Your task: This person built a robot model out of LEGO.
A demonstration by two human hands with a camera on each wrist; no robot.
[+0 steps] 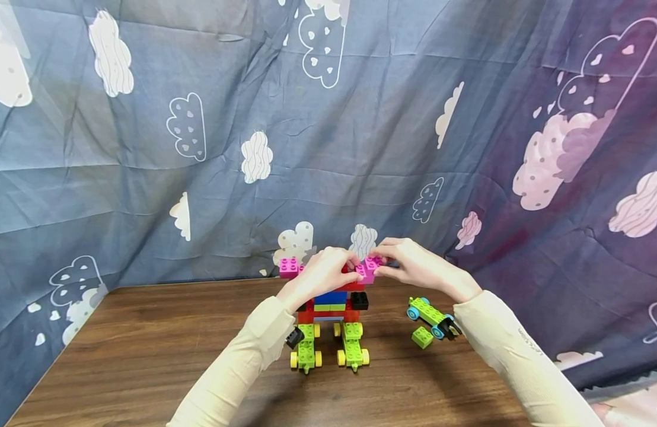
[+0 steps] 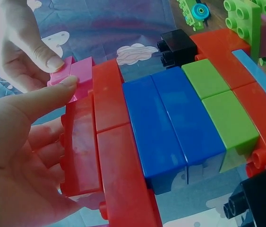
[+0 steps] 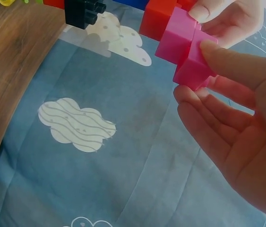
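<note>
A building-block figure (image 1: 330,298) stands on the table, with red, blue and lime layers and two lime wheeled bases for feet. My left hand (image 1: 325,270) holds its top; in the left wrist view the thumb presses a pink brick (image 2: 82,75) and the fingers curl behind the red bricks (image 2: 81,146). My right hand (image 1: 414,264) pinches the outer pink brick (image 3: 196,59) between thumb and fingers. That brick joins the inner pink brick (image 3: 177,35), which sits against the red end. Another pink brick (image 1: 289,267) sticks out at the figure's left side.
To the right on the wooden table (image 1: 174,356) lie a lime wheeled base (image 1: 430,312) with blue wheels and a loose lime brick (image 1: 421,337). Black bricks (image 1: 359,300) jut from the figure's sides. A patterned cloth (image 1: 227,207) hangs close behind.
</note>
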